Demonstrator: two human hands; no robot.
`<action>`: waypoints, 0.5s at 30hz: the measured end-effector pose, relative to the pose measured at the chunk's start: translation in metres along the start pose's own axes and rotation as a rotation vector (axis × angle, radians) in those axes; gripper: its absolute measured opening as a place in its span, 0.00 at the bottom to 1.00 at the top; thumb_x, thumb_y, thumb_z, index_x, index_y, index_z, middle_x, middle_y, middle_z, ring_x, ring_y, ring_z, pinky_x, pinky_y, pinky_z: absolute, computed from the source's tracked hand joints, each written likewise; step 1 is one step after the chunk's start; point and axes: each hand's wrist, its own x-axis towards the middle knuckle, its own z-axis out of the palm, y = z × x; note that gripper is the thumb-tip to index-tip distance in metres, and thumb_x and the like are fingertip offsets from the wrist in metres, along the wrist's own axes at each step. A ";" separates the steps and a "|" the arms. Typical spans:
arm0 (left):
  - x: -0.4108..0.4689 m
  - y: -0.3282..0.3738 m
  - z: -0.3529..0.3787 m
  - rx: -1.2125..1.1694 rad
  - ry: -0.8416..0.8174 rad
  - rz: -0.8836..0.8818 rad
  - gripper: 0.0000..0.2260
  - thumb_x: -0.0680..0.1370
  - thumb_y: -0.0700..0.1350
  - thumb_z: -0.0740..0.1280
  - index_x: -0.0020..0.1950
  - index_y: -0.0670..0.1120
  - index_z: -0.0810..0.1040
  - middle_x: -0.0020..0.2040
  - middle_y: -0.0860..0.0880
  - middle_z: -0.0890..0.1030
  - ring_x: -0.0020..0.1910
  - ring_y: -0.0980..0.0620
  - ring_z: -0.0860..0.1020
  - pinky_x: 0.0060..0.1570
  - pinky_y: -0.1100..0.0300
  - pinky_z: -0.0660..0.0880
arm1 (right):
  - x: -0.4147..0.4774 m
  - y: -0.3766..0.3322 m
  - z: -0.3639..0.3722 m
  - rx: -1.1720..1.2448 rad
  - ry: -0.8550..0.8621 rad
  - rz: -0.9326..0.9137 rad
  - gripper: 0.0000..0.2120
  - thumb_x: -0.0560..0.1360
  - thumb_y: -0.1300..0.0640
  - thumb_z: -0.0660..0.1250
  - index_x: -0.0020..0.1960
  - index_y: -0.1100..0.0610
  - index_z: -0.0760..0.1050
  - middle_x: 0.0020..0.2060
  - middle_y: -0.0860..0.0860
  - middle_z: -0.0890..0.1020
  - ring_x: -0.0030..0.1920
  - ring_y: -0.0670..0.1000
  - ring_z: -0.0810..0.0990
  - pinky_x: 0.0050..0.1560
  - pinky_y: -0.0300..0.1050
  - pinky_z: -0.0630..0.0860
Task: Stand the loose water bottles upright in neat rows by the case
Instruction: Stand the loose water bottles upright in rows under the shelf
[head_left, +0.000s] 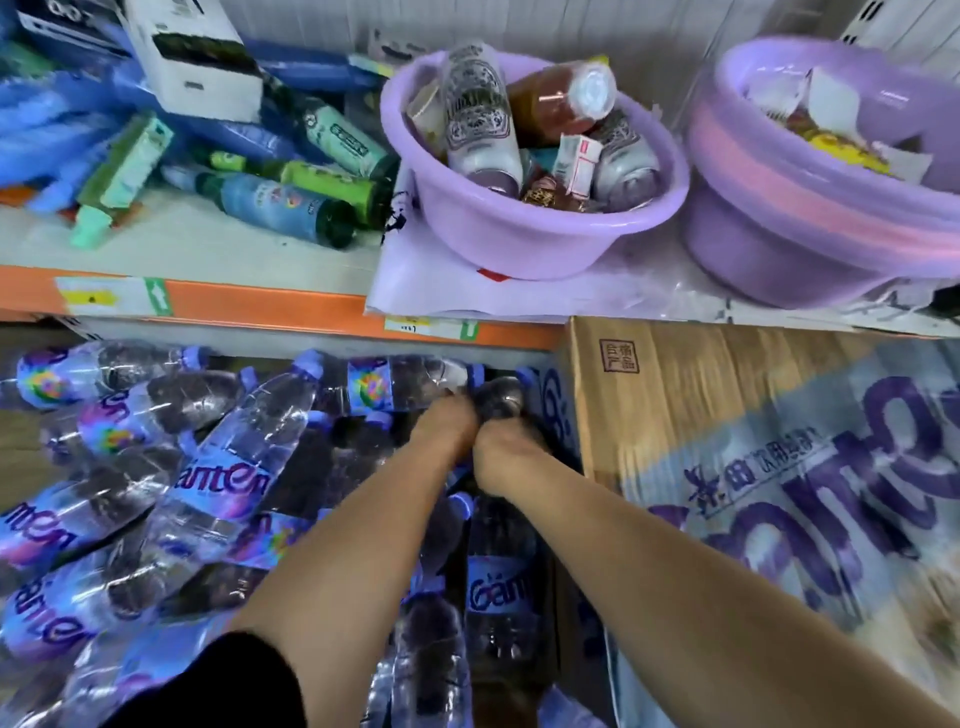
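Several loose water bottles (228, 467) with blue labels and caps lie in a jumbled heap on the lower shelf at left. The cardboard case (727, 415), printed in purple, stands at right. Between heap and case a few bottles (498, 582) stand upright in a narrow row. My left hand (447, 421) and my right hand (498, 452) reach together far back under the upper shelf. The left hand grips a bottle (410, 382) lying on its side there. The right hand's fingers curl down around a dark bottle (498, 397) next to the case.
An orange shelf edge (260, 306) runs overhead, just above my hands. On that upper shelf sit two purple basins (519, 234) holding cans and packets, plus green bottles (291, 202) and boxes at left.
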 end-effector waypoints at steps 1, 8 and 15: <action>0.005 0.002 0.006 0.054 -0.015 -0.031 0.16 0.81 0.41 0.51 0.68 0.37 0.64 0.67 0.34 0.70 0.66 0.37 0.71 0.63 0.47 0.68 | 0.004 0.001 0.005 -0.022 -0.020 -0.008 0.19 0.79 0.58 0.56 0.67 0.64 0.70 0.65 0.61 0.74 0.65 0.61 0.73 0.52 0.47 0.69; 0.020 0.002 -0.001 0.282 0.042 -0.012 0.16 0.80 0.42 0.53 0.68 0.41 0.66 0.67 0.38 0.72 0.65 0.39 0.72 0.58 0.49 0.71 | 0.006 -0.006 -0.013 -0.076 -0.158 -0.030 0.16 0.78 0.60 0.59 0.65 0.62 0.73 0.63 0.59 0.76 0.62 0.59 0.75 0.60 0.49 0.73; 0.011 -0.006 -0.013 0.154 0.142 0.036 0.21 0.75 0.46 0.64 0.65 0.41 0.65 0.64 0.37 0.70 0.61 0.36 0.74 0.54 0.49 0.72 | 0.003 -0.010 -0.024 0.030 -0.187 -0.104 0.16 0.80 0.64 0.58 0.67 0.66 0.70 0.65 0.61 0.74 0.61 0.58 0.75 0.56 0.44 0.72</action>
